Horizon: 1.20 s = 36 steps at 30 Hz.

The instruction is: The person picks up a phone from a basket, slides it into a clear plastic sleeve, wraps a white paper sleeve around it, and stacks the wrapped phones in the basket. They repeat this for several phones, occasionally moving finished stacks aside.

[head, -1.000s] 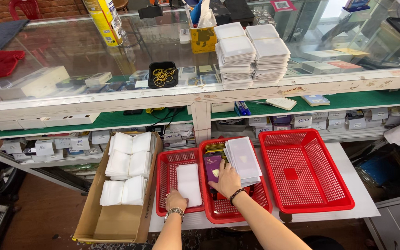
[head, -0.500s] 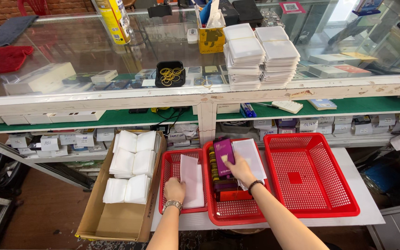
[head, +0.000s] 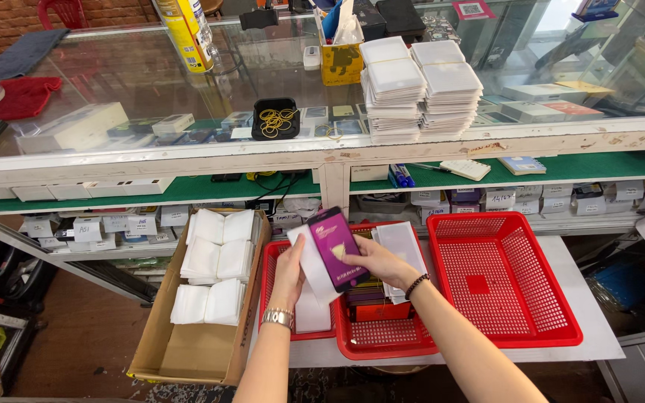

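Head cam looking down: left hand (head: 290,263), wristwatch (head: 278,318) on, is curled around a white sleeve (head: 312,263), fingers behind it and thumb side at its edge. Right hand (head: 379,259), dark bead bracelet (head: 416,285) on, pinches the purple packet (head: 340,248) at its right edge, fingers closed on it. That packet is a flat, slim rectangle, dark purple-pink with a small light graphic near the middle. Its long axis runs up-down, tipped a bit left at the top, face toward the camera. It overlaps the sleeve, sitting between both hands, held up over the middle red basket (head: 382,339). Further out: left red basket (head: 270,257), right red basket (head: 516,295), all on the white worktop (head: 584,295), and a cardboard box (head: 188,351) of white pouches on the left.
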### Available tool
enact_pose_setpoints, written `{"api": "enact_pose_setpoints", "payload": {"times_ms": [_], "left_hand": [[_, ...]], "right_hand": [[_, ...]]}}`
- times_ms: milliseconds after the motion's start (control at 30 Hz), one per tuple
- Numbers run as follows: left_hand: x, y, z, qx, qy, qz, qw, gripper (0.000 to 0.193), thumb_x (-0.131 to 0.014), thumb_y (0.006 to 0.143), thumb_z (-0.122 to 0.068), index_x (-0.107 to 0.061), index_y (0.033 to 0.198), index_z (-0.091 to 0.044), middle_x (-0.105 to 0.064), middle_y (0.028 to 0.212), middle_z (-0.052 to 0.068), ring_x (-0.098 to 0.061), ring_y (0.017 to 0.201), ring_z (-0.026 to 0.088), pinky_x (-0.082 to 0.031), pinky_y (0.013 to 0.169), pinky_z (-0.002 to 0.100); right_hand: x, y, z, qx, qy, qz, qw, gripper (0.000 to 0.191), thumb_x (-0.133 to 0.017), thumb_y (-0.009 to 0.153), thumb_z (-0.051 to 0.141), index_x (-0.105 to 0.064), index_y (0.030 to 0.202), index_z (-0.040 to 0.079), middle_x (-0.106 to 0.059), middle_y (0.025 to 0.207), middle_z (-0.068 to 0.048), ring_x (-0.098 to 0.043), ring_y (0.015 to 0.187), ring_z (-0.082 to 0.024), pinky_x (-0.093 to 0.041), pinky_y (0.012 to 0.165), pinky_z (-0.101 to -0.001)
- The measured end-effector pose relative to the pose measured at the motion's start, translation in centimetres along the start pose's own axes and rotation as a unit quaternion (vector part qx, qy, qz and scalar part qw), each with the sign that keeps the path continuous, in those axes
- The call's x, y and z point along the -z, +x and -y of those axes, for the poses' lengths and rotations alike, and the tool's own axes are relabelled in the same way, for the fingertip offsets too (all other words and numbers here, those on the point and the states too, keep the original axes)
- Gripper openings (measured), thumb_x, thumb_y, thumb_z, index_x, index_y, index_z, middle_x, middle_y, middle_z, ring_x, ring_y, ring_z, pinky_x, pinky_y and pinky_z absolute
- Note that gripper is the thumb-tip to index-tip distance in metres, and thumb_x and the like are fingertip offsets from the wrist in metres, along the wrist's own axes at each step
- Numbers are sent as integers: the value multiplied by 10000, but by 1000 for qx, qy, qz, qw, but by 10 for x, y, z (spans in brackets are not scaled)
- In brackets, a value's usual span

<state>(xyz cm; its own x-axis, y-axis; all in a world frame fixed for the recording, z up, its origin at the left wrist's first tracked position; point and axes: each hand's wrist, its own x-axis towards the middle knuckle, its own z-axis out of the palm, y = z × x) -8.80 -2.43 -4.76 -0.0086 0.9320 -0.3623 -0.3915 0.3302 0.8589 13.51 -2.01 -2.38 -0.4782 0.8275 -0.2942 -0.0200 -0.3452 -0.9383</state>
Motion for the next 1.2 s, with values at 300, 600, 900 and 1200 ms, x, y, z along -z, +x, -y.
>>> {"api": "enact_pose_setpoints", "payload": {"times_ms": [300,600,900,1200], "left_hand": [[-35,-6,-9,-174,172,100,964,249,-758,887,-164,-790,1055,18,-803,871,64,-723,693,78,-558,599,232],[-52,-22,-11,-159,165,133,964,271,-756,905,-180,-780,1092,14,-798,860,63,-715,684,70,-552,588,230],[-42,-12,-5,-87,115,147,979,369,-693,972,-312,-782,1093,24,-785,903,59,-697,721,68,-550,636,228],[-52,-5,7,-13,67,145,987,360,-684,952,-309,-763,1087,15,-792,929,87,-724,745,120,-580,661,268]], "right_hand": [[37,-11,59,267,241,-145,922,270,-658,965,60,-597,1227,44,-689,1203,-68,-673,1111,-182,-559,1010,-357],[28,-5,50,240,202,-154,937,286,-711,942,66,-610,1207,29,-708,1175,-98,-673,1075,-203,-545,935,-364],[34,-12,58,156,5,-132,979,382,-730,893,60,-616,1254,15,-722,1203,-86,-676,1106,-156,-528,1013,-321],[35,-20,87,201,-32,-262,943,584,-600,907,136,-381,1448,152,-702,1141,-61,-703,930,-142,-599,693,-312]]}}
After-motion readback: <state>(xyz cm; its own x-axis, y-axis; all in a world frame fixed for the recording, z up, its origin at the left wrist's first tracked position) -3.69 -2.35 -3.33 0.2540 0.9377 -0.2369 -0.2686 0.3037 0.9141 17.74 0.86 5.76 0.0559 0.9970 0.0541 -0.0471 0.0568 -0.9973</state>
